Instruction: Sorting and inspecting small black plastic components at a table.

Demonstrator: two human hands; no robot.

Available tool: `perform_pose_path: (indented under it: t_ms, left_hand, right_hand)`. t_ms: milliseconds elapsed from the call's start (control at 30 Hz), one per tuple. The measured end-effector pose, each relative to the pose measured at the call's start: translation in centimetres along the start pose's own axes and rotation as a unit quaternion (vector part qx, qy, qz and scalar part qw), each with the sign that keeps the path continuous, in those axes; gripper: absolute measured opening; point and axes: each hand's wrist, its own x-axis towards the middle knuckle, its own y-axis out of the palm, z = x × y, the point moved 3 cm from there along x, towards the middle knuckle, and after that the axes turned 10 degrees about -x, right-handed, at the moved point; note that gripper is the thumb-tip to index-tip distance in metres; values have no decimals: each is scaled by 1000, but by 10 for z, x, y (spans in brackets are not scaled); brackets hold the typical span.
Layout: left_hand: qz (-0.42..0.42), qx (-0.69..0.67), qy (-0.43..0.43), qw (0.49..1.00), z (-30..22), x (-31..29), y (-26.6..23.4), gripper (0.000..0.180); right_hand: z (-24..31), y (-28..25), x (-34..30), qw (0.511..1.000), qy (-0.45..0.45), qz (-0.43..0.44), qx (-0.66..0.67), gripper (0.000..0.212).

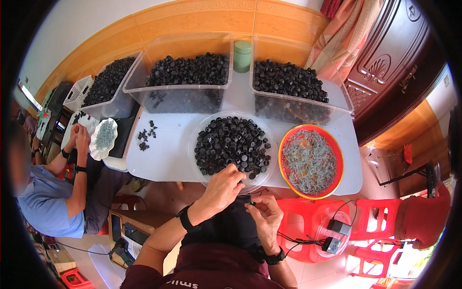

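A round clear tray filled with small black plastic caps stands at the table's front edge. Over its near rim my left hand is closed, with a small black cap at the fingertips. Lower and to the right, above my lap, my right hand pinches a small black part between thumb and forefinger. Its exact shape is too small to make out. Right of the tray sits a red bowl with a yellow rim, full of thin silvery metal pins.
Clear plastic bins of black parts line the back of the white table, with a green canister between them. Loose black parts lie left. A co-worker sits at left. Red stools and power adapters are at right.
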Motion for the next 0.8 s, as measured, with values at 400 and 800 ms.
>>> perform_pose_path:
  t_ms: [400,800]
  left_hand:
    - [-68,-473,-136,868,5,-22,-21,9]
    - [-37,-629,-206,748,-11,-46,-36,19]
  right_hand:
    - [15,2,5,998,0,-4,68,15]
    - [28,33,3,974,31,88,205,25]
